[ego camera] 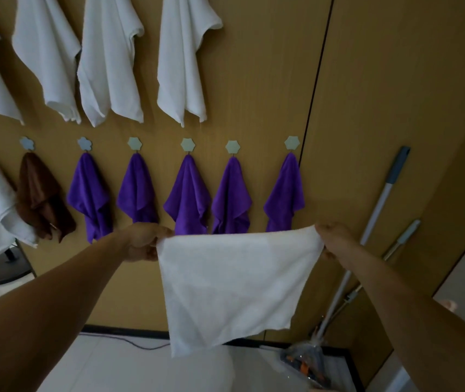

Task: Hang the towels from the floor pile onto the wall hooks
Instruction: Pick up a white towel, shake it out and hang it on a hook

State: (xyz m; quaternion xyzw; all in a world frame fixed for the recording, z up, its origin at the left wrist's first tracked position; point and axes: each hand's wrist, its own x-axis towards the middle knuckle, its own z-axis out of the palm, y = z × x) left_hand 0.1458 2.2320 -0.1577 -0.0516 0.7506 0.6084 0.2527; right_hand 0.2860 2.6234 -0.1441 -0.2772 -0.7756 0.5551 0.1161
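At centre of the head view, entry one: white towel, hanging open in front of the wall, well clear of the floor.

- Holders: my left hand pinches the top corner at the towel's 10 o'clock; my right hand pinches the top corner at its 2 o'clock. Fingers on both are curled onto the cloth, and the top edge is drawn fairly taut between them.
- Handling, as I judge it: light, soft and limp. The free bottom edge sags askew toward 7 o'clock, so it will not hold any shape. It is neither fragile nor slippery.
- Where to hold: I would keep one corner and let the rest drop, or bunch the middle of the top edge, so a small fold can go over a hook.
- Hooks: a row at 12 o'clock from the towel, each one in view already carrying cloth: purple towels, a brown towel, and white ones above. I see no free hook.
- Floor pile: not in view.
- Mop handles: leaning at 3 o'clock.
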